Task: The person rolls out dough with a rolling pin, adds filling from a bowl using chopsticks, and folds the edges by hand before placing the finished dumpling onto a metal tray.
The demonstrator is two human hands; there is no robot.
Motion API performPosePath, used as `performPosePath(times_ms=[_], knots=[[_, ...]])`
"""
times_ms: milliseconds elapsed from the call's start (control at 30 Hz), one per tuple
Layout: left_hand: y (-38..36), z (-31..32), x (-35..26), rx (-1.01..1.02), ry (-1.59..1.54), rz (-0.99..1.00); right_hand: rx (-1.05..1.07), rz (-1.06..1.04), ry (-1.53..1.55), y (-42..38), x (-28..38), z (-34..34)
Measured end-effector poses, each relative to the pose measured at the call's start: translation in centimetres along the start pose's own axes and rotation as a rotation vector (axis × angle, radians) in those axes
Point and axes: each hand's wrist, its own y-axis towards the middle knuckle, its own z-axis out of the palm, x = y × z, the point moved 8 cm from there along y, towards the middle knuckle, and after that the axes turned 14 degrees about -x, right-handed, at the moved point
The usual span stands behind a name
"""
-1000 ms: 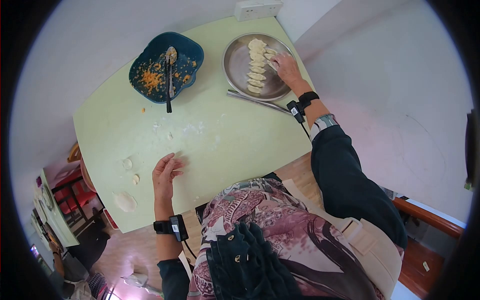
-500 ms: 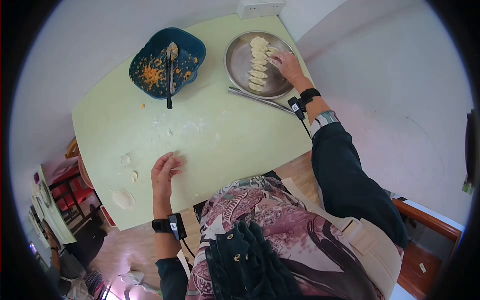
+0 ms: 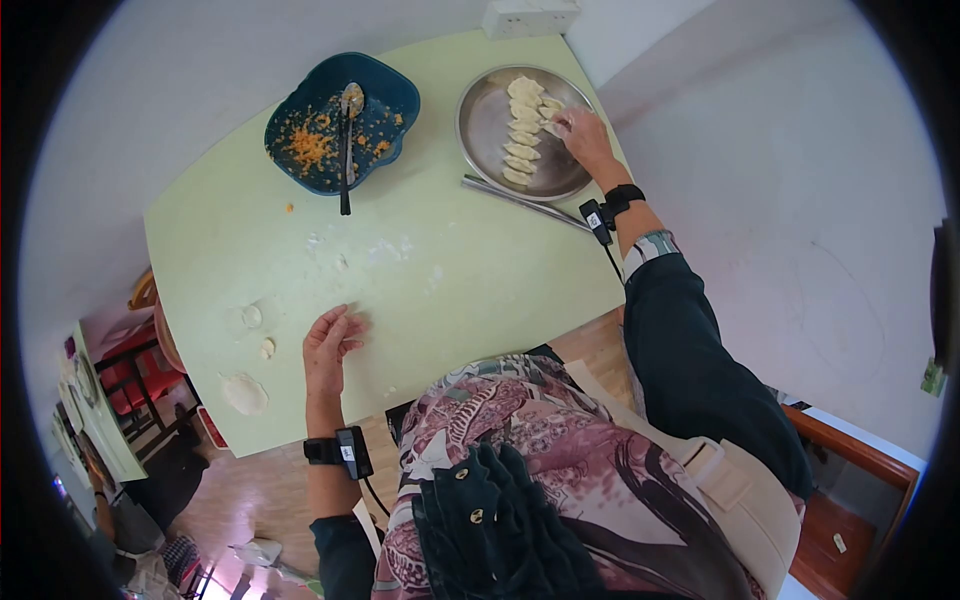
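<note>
My right hand [image 3: 588,142] is over the right side of a round steel pan [image 3: 484,125], its fingertips pinched on a dumpling [image 3: 553,128]. A column of several pleated dumplings [image 3: 524,126] lies in the pan, overlapping, just left of those fingers. A couple more sit at the top of a second column. My left hand [image 3: 331,342] hovers at or rests on the near table edge, palm inward, fingers loosely bent and apart, holding nothing visible. To its left are a flat dough wrapper [image 3: 244,394] and a small dough piece [image 3: 267,348].
A dark blue bowl [image 3: 392,100] with orange filling scraps holds a spoon [image 3: 352,100] and a dark-handled utensil [image 3: 344,180]. A metal rod [image 3: 525,203] lies below the pan. Flour marks the green table [image 3: 480,290]. A small round disc [image 3: 251,316] lies at left. Walls border the back and right.
The view has shifted slightly, so the bowl and pan appear a little farther right. My right hand's fingers have drawn slightly lower at the dumplings. The left hand stays nearly still.
</note>
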Motion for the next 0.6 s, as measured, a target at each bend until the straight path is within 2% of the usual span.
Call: performPosePath(times_ms=[133, 600], knots=[[-0.1, -0.2, 0.1, -0.012, 0.015, 0.0, -0.006, -0.088, -0.043, -0.2, 0.8, 0.0], [-0.3, -0.6, 0.5, -0.013, 0.013, -0.006, 0.013, -0.004, -0.057, -0.7, -0.1, -0.3]])
